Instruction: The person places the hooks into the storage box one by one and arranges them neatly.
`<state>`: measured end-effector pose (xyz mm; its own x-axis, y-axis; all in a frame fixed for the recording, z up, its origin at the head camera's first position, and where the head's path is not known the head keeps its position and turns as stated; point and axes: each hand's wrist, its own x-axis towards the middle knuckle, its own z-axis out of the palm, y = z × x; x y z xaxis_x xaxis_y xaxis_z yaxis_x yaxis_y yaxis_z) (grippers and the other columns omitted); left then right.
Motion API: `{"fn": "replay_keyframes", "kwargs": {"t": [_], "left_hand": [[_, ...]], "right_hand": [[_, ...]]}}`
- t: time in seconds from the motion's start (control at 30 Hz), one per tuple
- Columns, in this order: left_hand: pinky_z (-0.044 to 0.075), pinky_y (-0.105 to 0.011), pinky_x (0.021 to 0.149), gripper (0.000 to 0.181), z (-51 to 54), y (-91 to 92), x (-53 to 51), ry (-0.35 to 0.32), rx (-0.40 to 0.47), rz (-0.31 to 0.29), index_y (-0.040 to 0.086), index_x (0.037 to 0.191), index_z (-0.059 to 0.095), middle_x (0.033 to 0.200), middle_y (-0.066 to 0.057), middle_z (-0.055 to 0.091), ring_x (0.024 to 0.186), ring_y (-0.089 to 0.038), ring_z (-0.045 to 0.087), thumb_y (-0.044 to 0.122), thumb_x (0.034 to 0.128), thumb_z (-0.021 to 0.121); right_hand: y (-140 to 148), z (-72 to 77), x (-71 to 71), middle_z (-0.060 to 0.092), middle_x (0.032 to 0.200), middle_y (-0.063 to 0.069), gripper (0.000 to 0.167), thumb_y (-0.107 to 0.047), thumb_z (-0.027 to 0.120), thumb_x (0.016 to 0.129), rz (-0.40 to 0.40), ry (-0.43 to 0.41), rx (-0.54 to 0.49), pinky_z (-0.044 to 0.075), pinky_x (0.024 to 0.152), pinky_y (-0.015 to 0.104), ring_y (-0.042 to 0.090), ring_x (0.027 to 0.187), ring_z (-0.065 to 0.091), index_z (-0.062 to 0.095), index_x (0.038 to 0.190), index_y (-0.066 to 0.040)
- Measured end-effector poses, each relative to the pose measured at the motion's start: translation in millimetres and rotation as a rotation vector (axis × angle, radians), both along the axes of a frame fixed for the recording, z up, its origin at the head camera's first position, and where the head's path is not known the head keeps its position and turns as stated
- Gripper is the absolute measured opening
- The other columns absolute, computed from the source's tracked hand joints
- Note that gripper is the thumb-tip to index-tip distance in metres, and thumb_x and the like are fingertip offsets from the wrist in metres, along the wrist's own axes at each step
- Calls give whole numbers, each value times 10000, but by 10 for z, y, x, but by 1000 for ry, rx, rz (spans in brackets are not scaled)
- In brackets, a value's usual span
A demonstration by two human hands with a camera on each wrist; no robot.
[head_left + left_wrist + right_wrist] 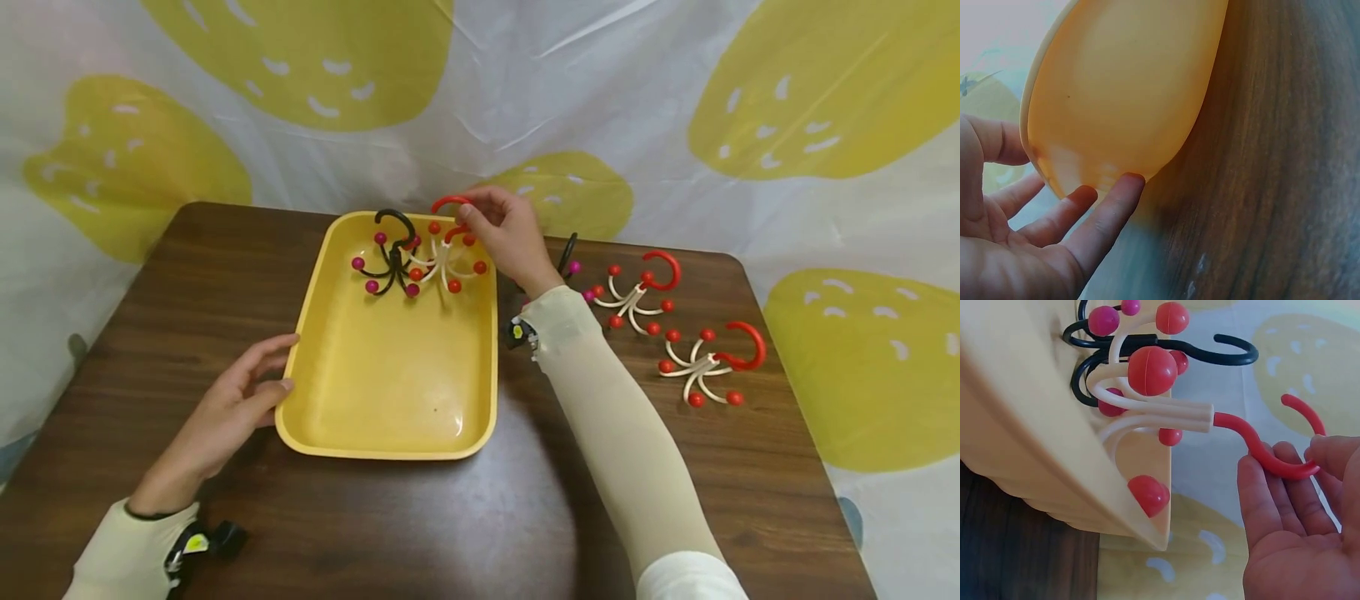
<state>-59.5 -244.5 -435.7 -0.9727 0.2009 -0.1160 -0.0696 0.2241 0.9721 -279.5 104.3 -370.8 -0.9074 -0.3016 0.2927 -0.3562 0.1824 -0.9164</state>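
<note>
A yellow tray (pixel 390 375) sits on the table, and my left hand (pixel 225 417) touches its left side with relaxed fingers; the left wrist view shows those fingertips against the tray (pixel 1129 81). My right hand (pixel 510 237) pinches the red hook of a white rack with red balls (pixel 444 257) at the tray's back right corner. In the right wrist view, thumb and fingers of the right hand (pixel 1304 506) hold the red hook (pixel 1244 431). Beside it in the tray stands a black rack with magenta balls (pixel 395 258), its hook upward.
Right of the tray, two white racks with red hooks, one nearer the back (pixel 633 296) and one farther right (pixel 701 367), lie on the wooden table (pixel 420 525). Another black rack (pixel 567 252) is partly hidden behind my right wrist. A patterned cloth (pixel 510 92) hangs behind.
</note>
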Motion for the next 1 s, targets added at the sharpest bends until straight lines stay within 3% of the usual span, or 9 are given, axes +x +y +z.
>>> {"fn": "replay_keyframes", "kwargs": {"t": [0.13, 0.27, 0.4, 0.63, 0.77, 0.9, 1.0], "left_hand": [[642, -312, 803, 562, 3, 11, -3, 12, 13, -6, 106, 1647, 299, 1520, -254, 456, 1101, -74, 697, 142, 1126, 505], [643, -313, 797, 553, 6, 12, -4, 15, 20, -5, 105, 1642, 306, 1514, -252, 455, 1097, -79, 705, 133, 1125, 501], [643, -311, 802, 553, 5, 13, -2, 11, 22, -6, 112, 1642, 306, 1514, -258, 457, 1099, -77, 706, 132, 1125, 500], [640, -308, 811, 564, 2, 21, 4, -4, 16, -12, 120, 1650, 294, 1522, -265, 455, 1099, -65, 700, 145, 1126, 502], [640, -307, 809, 565, 4, 23, 7, -3, 14, -11, 117, 1649, 293, 1519, -270, 457, 1098, -64, 699, 142, 1126, 502], [638, -305, 816, 566, 10, 22, 3, -11, 8, -11, 123, 1650, 292, 1524, -267, 458, 1102, -62, 696, 151, 1126, 504], [638, -307, 819, 568, 7, 20, -8, -13, 8, -12, 127, 1652, 289, 1532, -266, 453, 1106, -62, 695, 157, 1127, 504]], "right_hand": [[31, 21, 24, 732, 1152, 259, 233, -119, 670, 1049, 15, 4, 12, 623, 764, 303, 165, 819, 729, 718, 1241, 4], [44, 29, 30, 736, 1145, 261, 219, -111, 664, 1051, 20, 21, 29, 631, 785, 382, 269, 854, 736, 720, 1228, 4], [41, -16, 26, 750, 1115, 234, 216, -113, 663, 1051, 26, 29, 70, 625, 755, 354, 296, 862, 733, 725, 1228, -7], [40, -108, 43, 773, 1112, 132, 208, -150, 674, 1049, 17, 0, 147, 612, 716, 456, 213, 856, 732, 737, 1224, -56], [41, -142, 49, 772, 1110, 132, 202, -137, 675, 1046, 19, 13, 165, 625, 817, 373, 225, 953, 746, 744, 1213, -44], [42, -165, 59, 769, 1140, 179, 211, -129, 678, 1042, 18, 10, 178, 600, 830, 286, 272, 1001, 746, 745, 1217, -32], [40, -169, 65, 753, 1172, 223, 218, -118, 671, 1045, 30, -16, 171, 607, 822, 342, 325, 1003, 741, 738, 1231, -26]]}}
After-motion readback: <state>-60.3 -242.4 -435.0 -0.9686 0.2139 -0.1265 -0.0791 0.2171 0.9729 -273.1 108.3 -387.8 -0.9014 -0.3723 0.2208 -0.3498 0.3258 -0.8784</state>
